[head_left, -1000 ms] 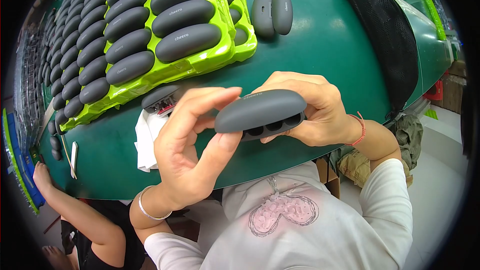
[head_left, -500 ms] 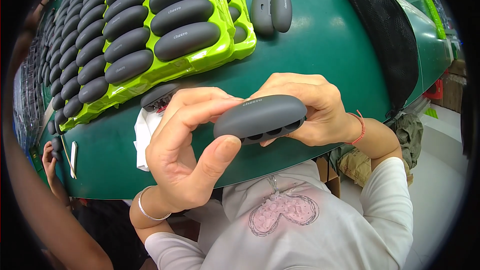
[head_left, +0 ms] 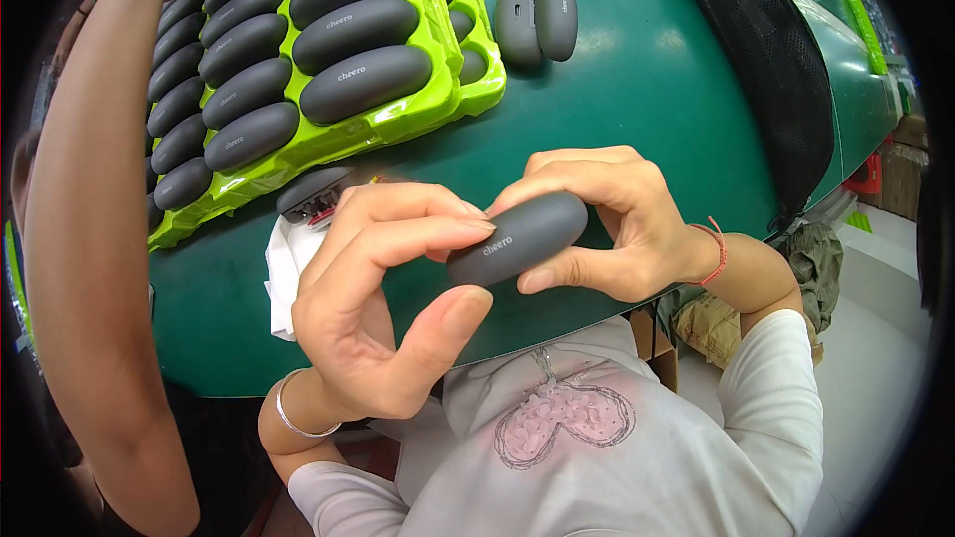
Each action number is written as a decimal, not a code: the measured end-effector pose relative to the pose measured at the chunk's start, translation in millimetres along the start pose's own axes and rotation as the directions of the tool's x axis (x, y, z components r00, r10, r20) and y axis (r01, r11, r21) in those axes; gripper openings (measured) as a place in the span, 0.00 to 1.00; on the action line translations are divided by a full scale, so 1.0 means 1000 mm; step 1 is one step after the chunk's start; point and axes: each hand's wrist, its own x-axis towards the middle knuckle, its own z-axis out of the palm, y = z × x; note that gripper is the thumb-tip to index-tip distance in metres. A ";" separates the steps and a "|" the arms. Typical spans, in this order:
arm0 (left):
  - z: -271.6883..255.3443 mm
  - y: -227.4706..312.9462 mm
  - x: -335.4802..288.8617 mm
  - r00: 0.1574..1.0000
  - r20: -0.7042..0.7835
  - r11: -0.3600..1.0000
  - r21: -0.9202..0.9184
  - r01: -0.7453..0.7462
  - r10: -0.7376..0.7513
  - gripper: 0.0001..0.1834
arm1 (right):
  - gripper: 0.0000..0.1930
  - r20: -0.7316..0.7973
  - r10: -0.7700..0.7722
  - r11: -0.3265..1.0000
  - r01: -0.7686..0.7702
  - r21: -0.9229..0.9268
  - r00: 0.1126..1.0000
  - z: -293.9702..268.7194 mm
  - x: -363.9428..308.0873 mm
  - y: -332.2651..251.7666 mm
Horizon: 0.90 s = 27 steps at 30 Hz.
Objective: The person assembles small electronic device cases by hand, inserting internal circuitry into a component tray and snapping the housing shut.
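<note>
Held in front of me over the table edge is a smooth dark grey oval device [head_left: 532, 234], its pale-lettered outer face turned up. My right hand [head_left: 622, 229] grips its right end, fingers behind and thumb along the lower edge. At its left end, my left hand [head_left: 383, 283] is curved round it, fingertips touching the top edge and thumb close to the lower left edge. Beyond my left hand lies a similar device [head_left: 316, 189] with its inner parts showing, beside a white cloth or paper [head_left: 288, 273].
Bright green trays [head_left: 423, 104] at the far left carry many such devices in rows. A two-part grey device [head_left: 537, 20] stands beyond on the green table [head_left: 637, 89]. A black mesh bag [head_left: 761, 70] lies at right. Another person's arm [head_left: 104, 239] crosses the left side.
The device has been turned so its outer face shows and its underside is hidden; my right thumb has come onto its lower edge. Another person's arm has reached across the trays at left.
</note>
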 end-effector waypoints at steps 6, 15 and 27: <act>0.012 0.006 0.003 0.968 -0.126 0.972 -0.111 0.206 -0.219 0.22 | 0.15 -0.016 0.061 0.992 -0.059 0.111 0.998 -0.001 -0.001 0.000; 0.013 0.004 0.002 0.981 -0.175 0.995 0.038 0.088 -0.080 0.21 | 0.16 -0.049 0.094 0.993 -0.091 0.077 0.994 -0.002 0.003 -0.008; 0.015 0.004 0.000 0.934 -0.169 0.872 0.440 -0.215 0.316 0.21 | 0.13 -0.124 -0.267 0.838 0.167 -0.520 0.956 -0.040 0.145 -0.035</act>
